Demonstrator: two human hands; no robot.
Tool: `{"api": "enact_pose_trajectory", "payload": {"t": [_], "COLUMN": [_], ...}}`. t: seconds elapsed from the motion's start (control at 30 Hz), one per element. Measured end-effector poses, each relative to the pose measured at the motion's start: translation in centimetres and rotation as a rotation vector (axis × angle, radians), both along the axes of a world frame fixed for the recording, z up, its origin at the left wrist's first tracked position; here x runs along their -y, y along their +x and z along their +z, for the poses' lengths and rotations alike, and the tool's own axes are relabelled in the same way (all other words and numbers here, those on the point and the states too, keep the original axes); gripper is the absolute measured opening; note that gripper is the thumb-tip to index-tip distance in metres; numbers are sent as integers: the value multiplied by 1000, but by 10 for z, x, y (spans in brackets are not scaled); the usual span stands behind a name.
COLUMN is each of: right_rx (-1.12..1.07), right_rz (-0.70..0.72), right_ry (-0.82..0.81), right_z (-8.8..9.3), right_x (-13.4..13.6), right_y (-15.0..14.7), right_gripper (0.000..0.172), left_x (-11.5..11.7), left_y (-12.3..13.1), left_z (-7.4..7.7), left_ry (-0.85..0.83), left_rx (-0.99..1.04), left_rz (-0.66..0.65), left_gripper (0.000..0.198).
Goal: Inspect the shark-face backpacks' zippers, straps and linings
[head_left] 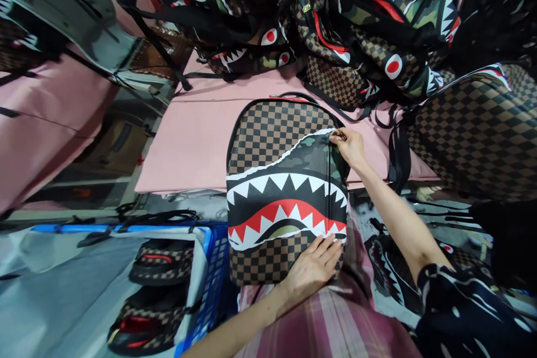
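A brown and black checkered backpack [268,140] stands upright in front of me, leaning at the edge of the pink table. Its front carries a printed shark mouth with white teeth, a red band and a camouflage patch. My left hand [315,264] lies flat on the lower right of the front panel, fingers spread. Up at the right side, my right hand [351,146] pinches a small dark zipper pull at the top of a vertical zipper [329,184]. The zipper line runs down across the teeth and looks closed.
Many similar backpacks [335,61] are heaped on the far side of the pink table [188,134]. A large checkered bag [474,128] stands at the right. Below left, a blue crate [216,257] lined with pale sheeting holds checkered bags [146,313]. Plaid cloth [323,324] covers my lap.
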State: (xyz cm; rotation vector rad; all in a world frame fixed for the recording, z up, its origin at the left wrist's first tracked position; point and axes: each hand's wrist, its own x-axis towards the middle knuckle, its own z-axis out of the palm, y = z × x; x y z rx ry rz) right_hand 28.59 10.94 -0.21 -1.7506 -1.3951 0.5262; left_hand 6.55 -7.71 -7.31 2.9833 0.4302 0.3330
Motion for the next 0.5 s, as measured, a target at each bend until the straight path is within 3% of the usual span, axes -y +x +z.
{"api": "enact_pose_trajectory", "payload": {"t": [0.07,0.13,0.27,0.33,0.4,0.5], "right_rx": [16,45,209,150,7,-131], "right_rz": [9,41,328,399,291,-17], "right_ry": [-8,15,9,-54,-50,19], "right_z": [3,2,-6,-11,-17,-26], "right_x": [-11,-2,53,81,103,122], "right_y": [2,2,1,4,10,20], "right_gripper": [18,19,32,36,30,27], "left_x": [0,1,6,4,-2,-11], "left_y": [0,-1,-7,-10,-9,-3], "left_z": [-1,-2,3,10,17,25], "left_ry": [-2,-10,-46,-105,-177,-254], "left_rx": [-1,6,83,136,154,75], "left_rz": [9,10,-12,-68,-95,62], "left_gripper": [39,39,34,28,27,36]}}
